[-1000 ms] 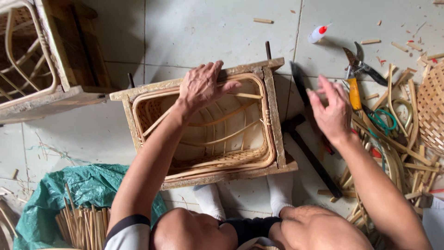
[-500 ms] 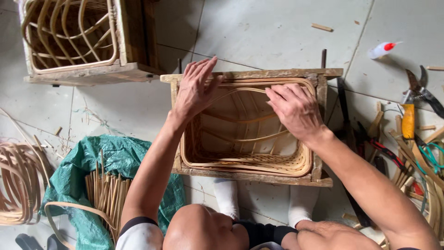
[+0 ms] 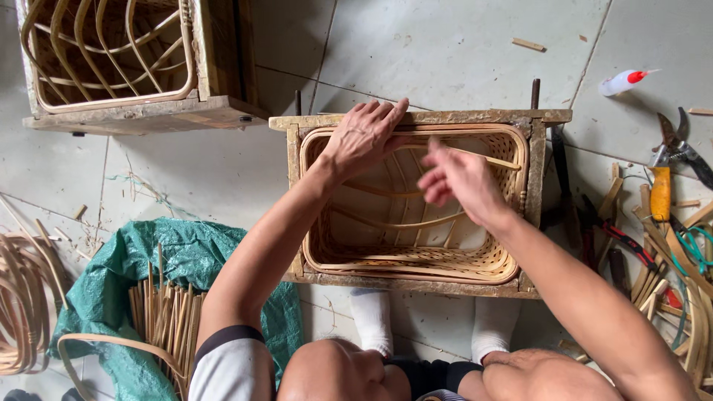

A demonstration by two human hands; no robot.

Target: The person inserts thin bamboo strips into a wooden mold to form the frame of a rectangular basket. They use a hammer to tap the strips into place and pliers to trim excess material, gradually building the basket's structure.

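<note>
A woven cane basket (image 3: 416,263) sits inside a rough wooden frame (image 3: 423,117) on the tiled floor in front of me. My left hand (image 3: 364,137) lies flat on the basket's far rim, near the left corner, fingers stretched over the frame. My right hand (image 3: 460,182) hovers blurred over the basket's open middle, its fingers pinched on a thin cane strip (image 3: 501,161) that runs along the far rim toward the right wall. My feet in white socks (image 3: 371,319) rest against the frame's near side.
A second wooden frame with bent cane ribs (image 3: 111,59) stands at the top left. A green bag of cane sticks (image 3: 163,297) lies at my left, beside cane coils (image 3: 22,297). A glue bottle (image 3: 624,80), yellow-handled cutters (image 3: 661,186) and loose strips (image 3: 691,297) lie on the right.
My right hand has left the basket's far right rim and come to the middle, pinching the cane strip. My left hand stays on the far rim.
</note>
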